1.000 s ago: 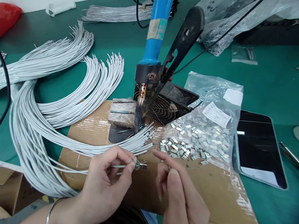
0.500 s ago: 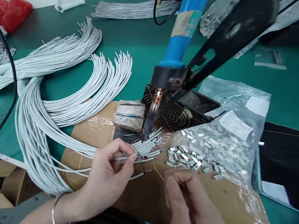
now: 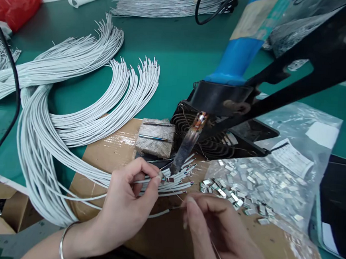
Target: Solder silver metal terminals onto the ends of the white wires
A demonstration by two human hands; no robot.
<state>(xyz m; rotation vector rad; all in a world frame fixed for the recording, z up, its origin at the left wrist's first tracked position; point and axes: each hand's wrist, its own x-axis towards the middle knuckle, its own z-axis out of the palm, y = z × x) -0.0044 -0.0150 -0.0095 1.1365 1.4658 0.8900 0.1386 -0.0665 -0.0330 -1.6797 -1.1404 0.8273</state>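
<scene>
Two hands: a left hand (image 3: 123, 207) and a right hand (image 3: 221, 233), with one bangle (image 3: 61, 248) on the left wrist. One soldering iron (image 3: 240, 51) and one fan guard (image 3: 196, 135) stand beside one fibrous block (image 3: 154, 144), which carries two thin metal rods (image 3: 157, 124). There are at least four bundles of white wire (image 3: 86, 130); the exact count is hard to tell. Also one clear plastic bag (image 3: 319, 133), metal clips (image 3: 264, 192) too many to count, one red plastic bag (image 3: 17, 9) and one black cable (image 3: 8, 64).

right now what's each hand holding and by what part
The left hand pinches a white insulated wire near its end, just behind a small metal terminal. The right hand pinches a thin pale strand partway along it.
</scene>
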